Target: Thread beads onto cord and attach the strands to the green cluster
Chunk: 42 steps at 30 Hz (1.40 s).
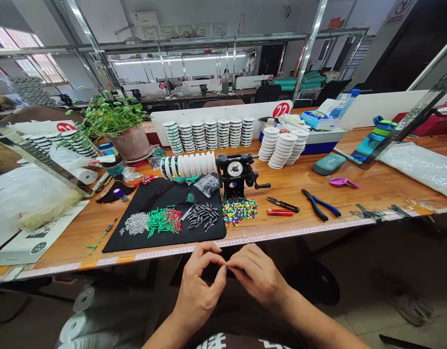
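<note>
My left hand (pixel 201 281) and my right hand (pixel 258 276) meet fingertip to fingertip just below the table's front edge. Both are pinched closed; what they hold, if anything, is too small to make out. Beyond them a black mat (pixel 205 234) bears silver pieces (pixel 136 223), green and red tubes (pixel 163 221) and small black parts (pixel 202 216). Multicoloured beads (pixel 240 211) lie right of the mat, in front of a black hand-cranked winder (pixel 235 182) with a row of white spools (pixel 194 165) on its left.
A red lighter (pixel 279 213), black tweezers (pixel 282 204) and blue-handled pliers (pixel 321 205) lie to the right. Stacked white spools (pixel 281 150) stand behind. A potted plant (pixel 131 143) is at the back left. A measuring tape (pixel 267 237) runs along the table's edge.
</note>
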{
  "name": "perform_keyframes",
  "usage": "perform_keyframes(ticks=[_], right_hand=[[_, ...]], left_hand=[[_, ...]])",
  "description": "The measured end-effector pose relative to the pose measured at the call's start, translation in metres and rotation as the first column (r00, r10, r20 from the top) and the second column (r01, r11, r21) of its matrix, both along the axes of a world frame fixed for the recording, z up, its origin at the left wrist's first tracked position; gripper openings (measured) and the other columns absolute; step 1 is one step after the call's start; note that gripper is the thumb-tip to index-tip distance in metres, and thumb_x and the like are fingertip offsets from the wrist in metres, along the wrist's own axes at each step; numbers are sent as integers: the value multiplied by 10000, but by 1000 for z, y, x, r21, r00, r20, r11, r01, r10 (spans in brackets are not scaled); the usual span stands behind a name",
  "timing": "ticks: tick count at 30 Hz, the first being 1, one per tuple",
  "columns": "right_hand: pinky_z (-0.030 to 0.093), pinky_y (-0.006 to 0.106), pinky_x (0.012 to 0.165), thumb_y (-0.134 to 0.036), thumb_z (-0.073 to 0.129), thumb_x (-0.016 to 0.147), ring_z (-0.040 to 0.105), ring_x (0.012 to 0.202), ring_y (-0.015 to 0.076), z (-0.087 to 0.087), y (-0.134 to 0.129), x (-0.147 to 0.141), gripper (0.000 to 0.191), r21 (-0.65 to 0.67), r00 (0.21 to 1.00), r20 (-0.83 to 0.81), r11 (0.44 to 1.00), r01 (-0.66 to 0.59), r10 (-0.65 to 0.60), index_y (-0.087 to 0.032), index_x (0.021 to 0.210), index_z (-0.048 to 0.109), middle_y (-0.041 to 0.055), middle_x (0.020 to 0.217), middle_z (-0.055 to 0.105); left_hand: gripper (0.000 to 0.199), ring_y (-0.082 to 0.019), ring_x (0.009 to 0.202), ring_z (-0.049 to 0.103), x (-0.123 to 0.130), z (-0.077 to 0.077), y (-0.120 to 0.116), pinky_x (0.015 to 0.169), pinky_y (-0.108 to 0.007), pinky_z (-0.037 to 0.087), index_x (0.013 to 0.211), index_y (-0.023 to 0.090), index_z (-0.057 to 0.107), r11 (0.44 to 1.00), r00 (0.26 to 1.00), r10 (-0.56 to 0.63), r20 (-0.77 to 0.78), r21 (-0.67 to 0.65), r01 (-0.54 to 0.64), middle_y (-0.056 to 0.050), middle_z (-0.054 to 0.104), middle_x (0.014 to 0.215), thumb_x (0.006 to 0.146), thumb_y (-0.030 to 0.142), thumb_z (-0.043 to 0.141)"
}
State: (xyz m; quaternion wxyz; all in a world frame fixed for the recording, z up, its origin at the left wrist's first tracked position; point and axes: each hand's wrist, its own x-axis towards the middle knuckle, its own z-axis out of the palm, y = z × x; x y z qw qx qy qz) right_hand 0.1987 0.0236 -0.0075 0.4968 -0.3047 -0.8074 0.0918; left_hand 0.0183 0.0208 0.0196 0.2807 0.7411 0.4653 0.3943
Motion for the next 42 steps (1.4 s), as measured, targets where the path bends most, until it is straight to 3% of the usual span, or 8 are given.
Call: perform_keyframes(ticks=[8, 14, 18, 21, 25, 29, 35, 42], right_hand=[[493, 349, 644, -56, 550, 940, 636, 676, 209, -2, 1, 2, 230, 170, 994, 60, 983, 76, -87, -212, 1103, 594, 59, 803, 711], [518, 330, 668, -32, 585, 936, 615, 720, 197, 0, 6, 5, 193, 69, 1000, -8, 997, 30, -29, -193, 1041, 606, 58, 796, 700], [514, 321, 669, -34, 583, 943, 611, 724, 193, 1, 6, 7, 172, 57, 999, -30, 998, 16, -14, -185, 1015, 624, 59, 799, 699], [526, 326, 720, -100, 599, 962, 642, 782, 198, 0, 4, 7, 130, -108, 988, -151, 994, 1, -17, -196, 1032, 651, 60, 857, 707], [542, 349, 854, -297, 653, 978, 668, 959, 222, -1, 0, 2, 107, -384, 938, -345, 915, -127, -14, -218, 1018, 712, 78, 1012, 712], [548, 337, 843, -363, 668, 973, 684, 921, 214, -3, -3, -4, 177, -458, 901, -432, 871, -177, -44, -220, 894, 736, 68, 968, 715], [528, 305, 754, -353, 629, 1002, 663, 825, 192, -6, -2, -8, 220, -369, 925, -377, 923, -107, -44, -208, 852, 701, 50, 861, 699], [521, 321, 746, -384, 596, 1016, 653, 822, 200, -9, -1, -11, 267, -359, 949, -314, 928, -103, -16, -207, 833, 678, 56, 854, 689]], left_hand=[[107, -235, 975, 610, 1, -1, 0, 883, -376, 493, 736, 205, 549, 999, 1000, 0, -5, 33, 1, -70, 615, 1007, 794, 129, 504], [124, -268, 1156, 586, -5, -3, 1, 1009, -435, 454, 874, 210, 633, 998, 997, -65, -40, -31, 63, -98, 619, 1198, 837, 139, 538], [96, -231, 1042, 643, -5, -5, 2, 929, -373, 504, 846, 207, 660, 997, 996, -72, -48, -8, 72, -82, 669, 1082, 910, 188, 591], [104, -205, 958, 666, -6, -7, 1, 858, -329, 532, 868, 214, 698, 998, 999, -39, -23, 53, 40, -63, 683, 1003, 928, 191, 616], [115, -203, 937, 668, -6, -8, 0, 836, -319, 548, 913, 228, 736, 982, 1000, -1, -16, 190, 3, -58, 682, 980, 906, 155, 649], [156, -207, 915, 672, -5, -8, -1, 813, -318, 559, 927, 245, 761, 973, 999, -13, -32, 230, 20, -56, 692, 963, 889, 133, 659], [125, -186, 871, 677, -6, -7, 0, 781, -277, 543, 863, 234, 761, 999, 992, -49, 115, 13, 48, -43, 703, 916, 922, 206, 654], [238, -181, 785, 648, -9, -10, 2, 735, -267, 523, 771, 184, 688, 965, 957, -19, 290, -243, 93, -48, 688, 829, 945, 331, 619]])
